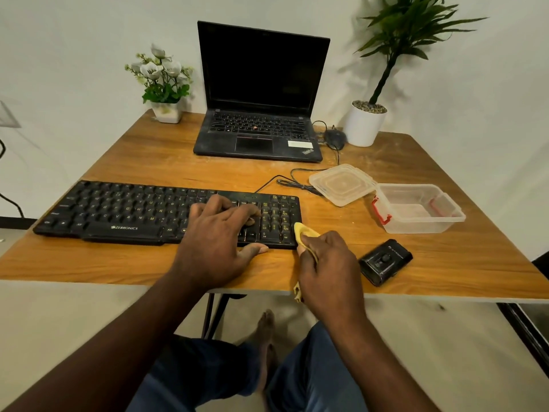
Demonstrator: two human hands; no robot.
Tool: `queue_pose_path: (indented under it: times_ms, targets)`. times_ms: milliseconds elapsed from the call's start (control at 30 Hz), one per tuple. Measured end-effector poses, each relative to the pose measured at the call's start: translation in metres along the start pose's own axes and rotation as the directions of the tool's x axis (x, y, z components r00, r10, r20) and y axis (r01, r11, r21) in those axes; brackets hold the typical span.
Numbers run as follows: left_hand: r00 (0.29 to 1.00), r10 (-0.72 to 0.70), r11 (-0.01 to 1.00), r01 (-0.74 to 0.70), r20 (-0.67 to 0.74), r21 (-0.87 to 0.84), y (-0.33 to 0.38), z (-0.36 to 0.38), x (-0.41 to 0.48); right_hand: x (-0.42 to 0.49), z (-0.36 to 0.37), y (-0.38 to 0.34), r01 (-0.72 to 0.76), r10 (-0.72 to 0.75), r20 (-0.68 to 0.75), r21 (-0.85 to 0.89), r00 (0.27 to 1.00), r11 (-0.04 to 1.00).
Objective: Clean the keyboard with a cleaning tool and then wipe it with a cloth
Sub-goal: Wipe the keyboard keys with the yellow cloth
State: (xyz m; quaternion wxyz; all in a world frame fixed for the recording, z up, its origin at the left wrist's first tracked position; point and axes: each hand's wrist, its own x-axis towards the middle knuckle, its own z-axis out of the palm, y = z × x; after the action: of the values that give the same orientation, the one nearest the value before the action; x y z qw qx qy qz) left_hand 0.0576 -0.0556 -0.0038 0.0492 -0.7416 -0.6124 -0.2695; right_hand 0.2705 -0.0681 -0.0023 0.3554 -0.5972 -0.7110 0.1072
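- Take the table (148, 156) as a clock dial with you seated at 6 o'clock.
- The black keyboard (118, 212) lay across the near half, from 9 o'clock to the centre, close to the front edge.
- Your left hand (219, 233) rested on the keyboard's right part. Its fingers were spread and pressing the keys, and its thumb lay on the table just in front.
- Your right hand (329, 263) pinched a bunched yellow cloth (306, 233). The cloth's tip touched the keyboard's front right corner, and a tail hung below the table edge.
- Risk: a hard stroke toward 9 o'clock could have slid the keyboard if your left hand eased off.
- Risk: the cloth could have snagged on keycaps, or its hanging tail on the table edge.
- Risk: a wide swing toward 4 o'clock could have knocked the small black device (385, 261), which lay just beside your right hand near the edge.
- A clear container (416, 209) with red clasps sat at 3 o'clock. Its lid (341, 184) lay at 2 o'clock beside a coiled black cable (294, 183).
- An open laptop (261, 93) with a dark screen stood at 12 o'clock, with a mouse (335, 137) and a tall potted plant (368, 123) at 1 o'clock and a flower pot (163, 84) at 11 o'clock.
- In the way: your left hand covered keys the cloth would need to reach.
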Motion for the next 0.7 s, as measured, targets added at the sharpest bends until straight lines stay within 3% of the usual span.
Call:
queue_pose_path:
  times_ms: [267,333,533,700]
  targets:
    - [1.000,-0.014,0.999,0.014,0.002,-0.049,0.001,-0.005,-0.003,0.090,0.019,-0.008,-0.206,0.204,0.051,0.042,0.978,0.978]
    - [1.000,-0.018,0.998,0.017,-0.008,-0.059,0.002,-0.006,-0.003,0.114,0.026,-0.017,-0.197,0.196,0.082,0.003,0.977,0.980]
    - [0.999,-0.027,0.998,0.026,-0.031,-0.057,0.000,-0.005,-0.002,0.129,0.051,-0.049,0.121,-0.058,0.213,-0.298,0.975,0.947]
    - [0.998,-0.045,0.997,0.042,-0.053,-0.063,-0.003,-0.003,-0.003,0.120,0.051,-0.065,0.344,-0.241,0.386,-0.226,0.891,0.911]
